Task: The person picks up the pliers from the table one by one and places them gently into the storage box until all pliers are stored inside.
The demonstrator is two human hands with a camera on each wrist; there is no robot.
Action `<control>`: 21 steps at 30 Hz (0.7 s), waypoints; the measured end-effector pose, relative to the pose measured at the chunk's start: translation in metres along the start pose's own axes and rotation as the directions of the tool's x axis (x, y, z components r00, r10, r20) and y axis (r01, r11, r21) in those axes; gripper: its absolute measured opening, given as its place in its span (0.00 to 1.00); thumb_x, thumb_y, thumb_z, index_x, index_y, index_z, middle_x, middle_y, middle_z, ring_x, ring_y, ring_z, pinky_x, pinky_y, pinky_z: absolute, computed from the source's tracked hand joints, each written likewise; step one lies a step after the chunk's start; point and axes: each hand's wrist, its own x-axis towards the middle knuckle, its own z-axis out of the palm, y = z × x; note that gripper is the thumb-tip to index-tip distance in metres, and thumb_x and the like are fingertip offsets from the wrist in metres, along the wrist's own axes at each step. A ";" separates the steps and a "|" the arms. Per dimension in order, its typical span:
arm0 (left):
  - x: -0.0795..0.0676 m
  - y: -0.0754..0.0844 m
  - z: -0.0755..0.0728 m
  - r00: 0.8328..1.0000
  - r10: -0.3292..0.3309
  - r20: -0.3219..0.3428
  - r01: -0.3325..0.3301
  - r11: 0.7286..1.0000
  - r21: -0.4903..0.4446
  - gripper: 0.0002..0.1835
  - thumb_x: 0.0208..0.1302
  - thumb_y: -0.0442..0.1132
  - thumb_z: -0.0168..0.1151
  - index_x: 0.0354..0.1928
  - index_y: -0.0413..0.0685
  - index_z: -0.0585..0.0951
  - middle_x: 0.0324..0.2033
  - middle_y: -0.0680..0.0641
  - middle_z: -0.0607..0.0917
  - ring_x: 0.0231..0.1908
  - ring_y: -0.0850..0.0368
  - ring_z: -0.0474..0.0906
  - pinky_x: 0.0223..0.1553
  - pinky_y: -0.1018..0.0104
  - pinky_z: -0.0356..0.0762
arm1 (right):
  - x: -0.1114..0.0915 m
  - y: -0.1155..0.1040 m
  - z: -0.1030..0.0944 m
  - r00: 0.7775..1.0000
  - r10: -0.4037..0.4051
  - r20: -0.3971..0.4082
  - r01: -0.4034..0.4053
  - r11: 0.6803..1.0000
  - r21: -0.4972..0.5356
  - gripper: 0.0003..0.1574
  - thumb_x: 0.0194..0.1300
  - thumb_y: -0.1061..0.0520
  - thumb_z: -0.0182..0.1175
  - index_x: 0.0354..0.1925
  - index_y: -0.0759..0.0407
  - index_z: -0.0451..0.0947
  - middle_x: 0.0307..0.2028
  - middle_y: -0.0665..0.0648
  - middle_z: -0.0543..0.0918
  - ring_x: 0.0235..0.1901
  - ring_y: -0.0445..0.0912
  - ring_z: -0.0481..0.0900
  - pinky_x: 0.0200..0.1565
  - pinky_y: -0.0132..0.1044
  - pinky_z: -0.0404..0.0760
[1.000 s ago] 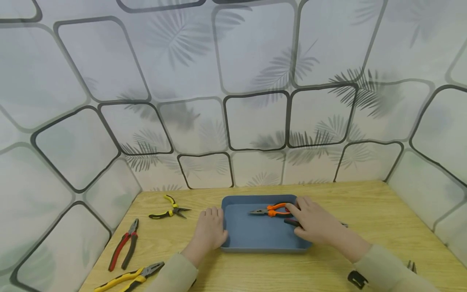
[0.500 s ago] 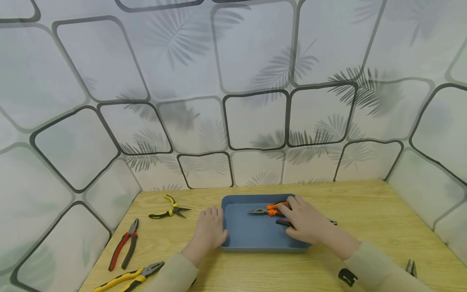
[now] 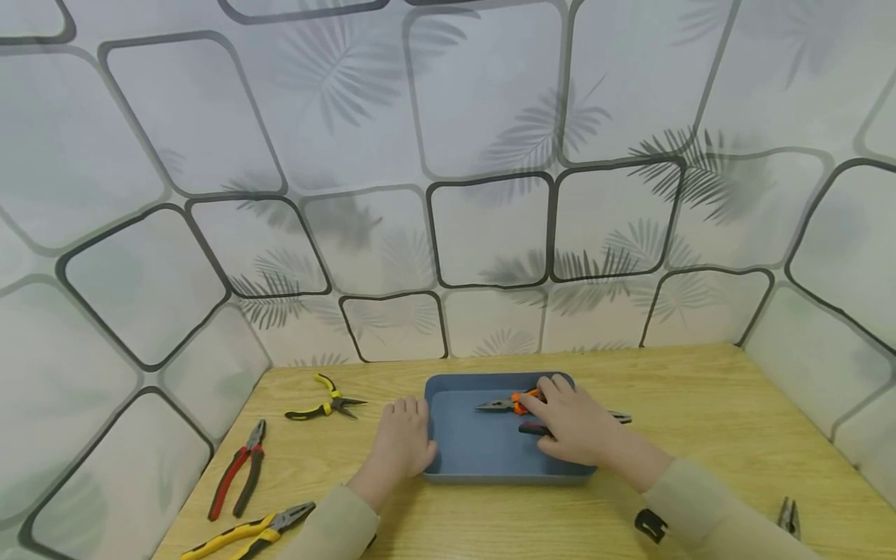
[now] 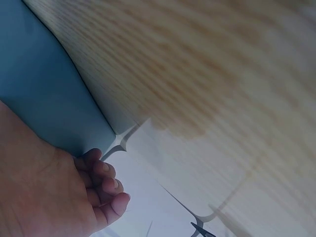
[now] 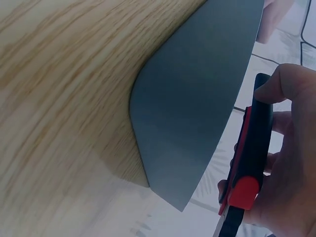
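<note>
My right hand (image 3: 577,420) grips black-and-red pliers (image 5: 254,143) above the right side of a blue-grey tray (image 3: 469,451). In the head view a dark handle end sticks out left of the hand, and the metal jaws show to its right. Orange-handled long-nose pliers (image 3: 500,405) lie inside the tray, their nose to the left and their handles partly hidden by that hand. At the tray's left side rests my left hand (image 3: 402,439); its fingers (image 4: 106,185) look loosely bent in the left wrist view, with no tool in them.
Small yellow-black pliers (image 3: 332,405), red-black pliers (image 3: 252,451) and larger yellow-black pliers (image 3: 269,529) lie on the wooden table (image 3: 700,435) at left. Metal plier jaws (image 3: 789,517) show beside the right sleeve. Patterned fabric walls (image 3: 490,233) stand behind and at both sides.
The right hand has moved left over the tray with the black-and-red pliers, covering more of the orange handles. My left hand and the tray stay in place.
</note>
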 end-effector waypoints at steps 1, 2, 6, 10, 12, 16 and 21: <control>0.000 0.000 0.000 1.000 0.000 0.001 0.000 1.000 0.002 0.26 0.67 0.57 0.60 0.49 0.41 0.75 0.39 0.43 0.79 0.43 0.48 0.78 0.49 0.54 0.79 | 0.001 -0.001 0.000 1.000 0.002 0.001 -0.002 1.000 -0.007 0.38 0.66 0.51 0.60 0.74 0.51 0.73 0.49 0.60 0.72 0.42 0.51 0.62 0.36 0.46 0.63; 0.000 0.000 0.000 1.000 0.000 0.002 0.000 1.000 0.003 0.26 0.67 0.57 0.60 0.49 0.41 0.75 0.39 0.43 0.79 0.43 0.48 0.78 0.49 0.54 0.79 | 0.002 -0.002 0.000 1.000 0.004 0.004 -0.004 1.000 -0.015 0.38 0.67 0.50 0.60 0.74 0.51 0.72 0.49 0.60 0.72 0.42 0.50 0.61 0.35 0.45 0.62; 0.000 0.000 0.000 1.000 0.003 -0.003 -0.003 1.000 0.008 0.26 0.67 0.58 0.61 0.49 0.41 0.75 0.39 0.43 0.79 0.43 0.48 0.78 0.49 0.54 0.79 | 0.005 -0.007 0.000 1.000 0.007 0.011 -0.006 0.999 -0.049 0.39 0.67 0.49 0.59 0.75 0.48 0.71 0.49 0.58 0.71 0.40 0.49 0.59 0.33 0.41 0.57; 0.000 0.000 0.000 1.000 0.007 -0.008 -0.007 1.000 -0.001 0.26 0.67 0.58 0.61 0.49 0.41 0.75 0.39 0.43 0.79 0.43 0.48 0.78 0.49 0.54 0.80 | 0.007 -0.010 0.000 1.000 0.000 0.014 0.001 0.999 -0.049 0.37 0.66 0.50 0.60 0.73 0.46 0.72 0.50 0.59 0.71 0.40 0.49 0.59 0.34 0.41 0.56; 0.000 0.000 0.001 1.000 0.007 -0.007 -0.007 1.000 -0.005 0.26 0.67 0.58 0.61 0.49 0.41 0.75 0.39 0.43 0.79 0.43 0.48 0.78 0.49 0.54 0.80 | 0.009 -0.012 0.001 1.000 -0.003 0.015 0.004 0.999 -0.038 0.37 0.66 0.50 0.60 0.73 0.46 0.72 0.51 0.59 0.71 0.40 0.49 0.59 0.34 0.41 0.56; 0.001 0.000 0.002 1.000 0.003 0.005 -0.003 1.000 -0.014 0.26 0.67 0.58 0.61 0.50 0.40 0.75 0.39 0.43 0.79 0.43 0.48 0.78 0.49 0.54 0.80 | 0.011 -0.013 0.004 1.000 -0.007 0.024 0.008 1.000 -0.023 0.38 0.66 0.51 0.60 0.74 0.46 0.71 0.54 0.61 0.72 0.42 0.50 0.62 0.34 0.42 0.57; 0.001 0.000 0.003 1.000 -0.003 0.013 0.003 1.000 -0.017 0.27 0.67 0.58 0.60 0.51 0.40 0.75 0.40 0.42 0.79 0.44 0.47 0.78 0.50 0.53 0.80 | 0.014 -0.016 0.006 0.999 -0.015 0.036 0.015 1.000 0.012 0.39 0.66 0.52 0.60 0.74 0.47 0.71 0.55 0.61 0.72 0.43 0.50 0.62 0.35 0.44 0.58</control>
